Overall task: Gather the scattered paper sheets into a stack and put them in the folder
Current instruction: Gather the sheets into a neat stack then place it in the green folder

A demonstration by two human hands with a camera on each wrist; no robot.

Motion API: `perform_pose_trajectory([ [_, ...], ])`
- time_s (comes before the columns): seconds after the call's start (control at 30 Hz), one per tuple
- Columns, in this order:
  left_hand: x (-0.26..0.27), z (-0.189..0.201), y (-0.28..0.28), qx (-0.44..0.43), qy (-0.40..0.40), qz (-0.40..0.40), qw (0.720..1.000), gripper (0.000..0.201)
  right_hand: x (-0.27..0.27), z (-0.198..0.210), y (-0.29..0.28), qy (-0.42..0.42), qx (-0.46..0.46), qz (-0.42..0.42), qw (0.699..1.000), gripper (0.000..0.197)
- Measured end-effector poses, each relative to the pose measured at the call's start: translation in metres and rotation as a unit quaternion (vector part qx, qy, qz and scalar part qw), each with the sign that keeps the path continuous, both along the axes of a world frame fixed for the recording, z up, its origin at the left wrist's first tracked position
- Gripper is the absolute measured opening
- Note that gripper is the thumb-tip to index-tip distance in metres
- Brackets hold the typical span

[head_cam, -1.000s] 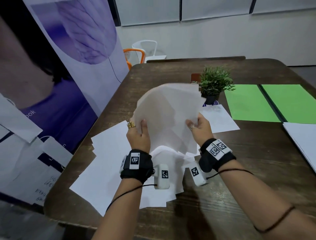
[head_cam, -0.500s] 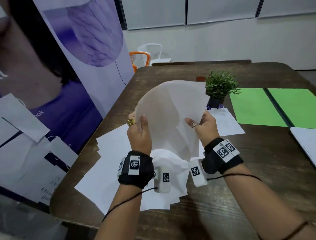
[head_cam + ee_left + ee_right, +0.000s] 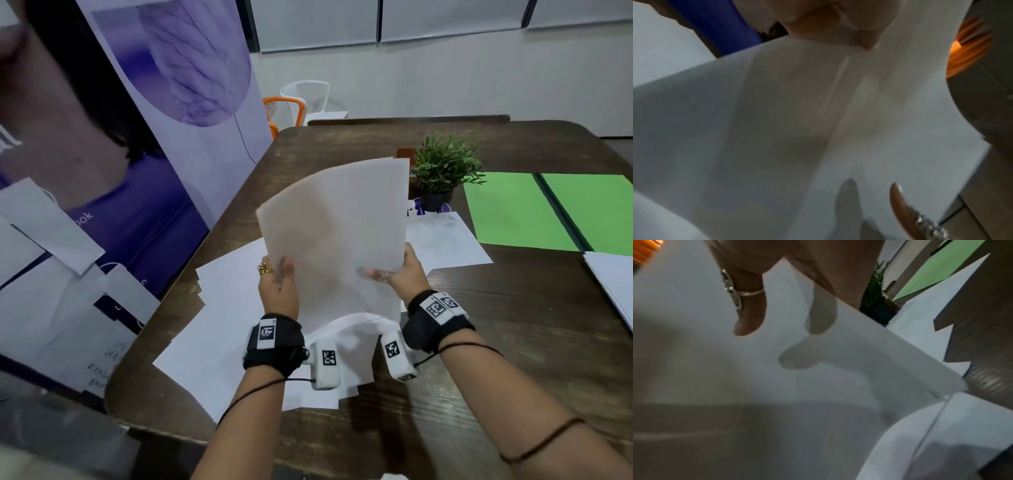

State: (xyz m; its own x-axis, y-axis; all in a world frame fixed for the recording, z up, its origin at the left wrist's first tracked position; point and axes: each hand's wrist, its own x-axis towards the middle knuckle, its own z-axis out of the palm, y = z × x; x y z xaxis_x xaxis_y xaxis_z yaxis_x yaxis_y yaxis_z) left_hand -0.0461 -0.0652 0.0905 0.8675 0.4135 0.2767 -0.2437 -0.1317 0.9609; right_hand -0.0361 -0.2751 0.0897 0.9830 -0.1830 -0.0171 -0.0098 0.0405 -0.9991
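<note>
A bundle of white paper sheets [image 3: 337,236] stands upright above the table, held from both sides. My left hand [image 3: 279,281] grips its left edge, thumb in front. My right hand [image 3: 397,270] grips the right lower edge, thumb with a ring on the front face. The bundle's bottom rests among loose sheets [image 3: 233,329] spread flat on the table's left part. The open green folder [image 3: 520,212] lies flat at the far right. In the right wrist view the thumb [image 3: 748,308] presses the sheets [image 3: 777,394]; in the left wrist view the sheets [image 3: 797,129] fill the frame.
A small potted plant [image 3: 442,168] stands behind the bundle, with one sheet [image 3: 445,243] lying before it. Another white pile [image 3: 613,284] sits at the right edge. A large purple banner [image 3: 137,137] stands along the table's left side. Chairs [image 3: 298,102] are beyond the far end.
The fanned, uneven sheets have been squared into a tidier upright bundle between both hands. The hands stay at its two sides.
</note>
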Motion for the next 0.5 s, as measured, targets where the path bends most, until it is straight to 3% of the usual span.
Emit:
perform_pose_trajectory([
  [0.1, 0.0, -0.003, 0.0, -0.027, 0.018, -0.018, 0.999, 0.014, -0.001, -0.009, 0.005, 0.026, 0.012, 0.019, 0.999, 0.068],
  [0.23, 0.002, -0.021, 0.001, 0.046, 0.077, -0.03, 0.995, 0.036, -0.002, -0.014, 0.012, 0.05, 0.017, 0.039, 0.998, 0.046],
  [0.4, 0.003, -0.032, -0.001, 0.037, 0.1, -0.028, 0.994, 0.031, -0.003, -0.009, 0.015, 0.065, 0.026, 0.053, 0.996, 0.035],
  [0.5, 0.005, -0.026, -0.008, 0.049, 0.085, -0.012, 0.995, 0.027, 0.0, 0.0, 0.017, 0.053, 0.034, 0.011, 0.998, 0.036],
])
